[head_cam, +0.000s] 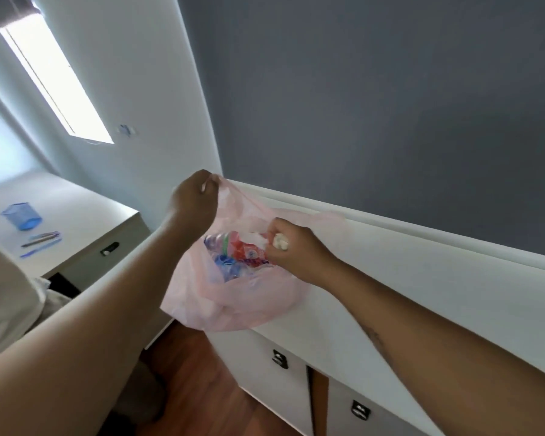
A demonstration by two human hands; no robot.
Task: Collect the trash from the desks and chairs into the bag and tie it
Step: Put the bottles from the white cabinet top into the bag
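A thin pink plastic bag [233, 306] hangs at the edge of a white desk [406, 297], its mouth open. My left hand [195, 199] pinches the bag's rim and holds it up. My right hand [293, 250] is over the bag's mouth, its fingers curled round a crumpled white paper wad [280, 242]. Inside the bag lie crushed plastic bottles [230, 262] with red and blue labels and some white paper.
A second white desk [85, 215] at the left carries a blue mesh pen holder [21, 215] and several pens [41, 243]. White drawers with dark handles [280, 358] sit under the near desk. Wooden floor [202, 372] lies below. A grey wall stands behind.
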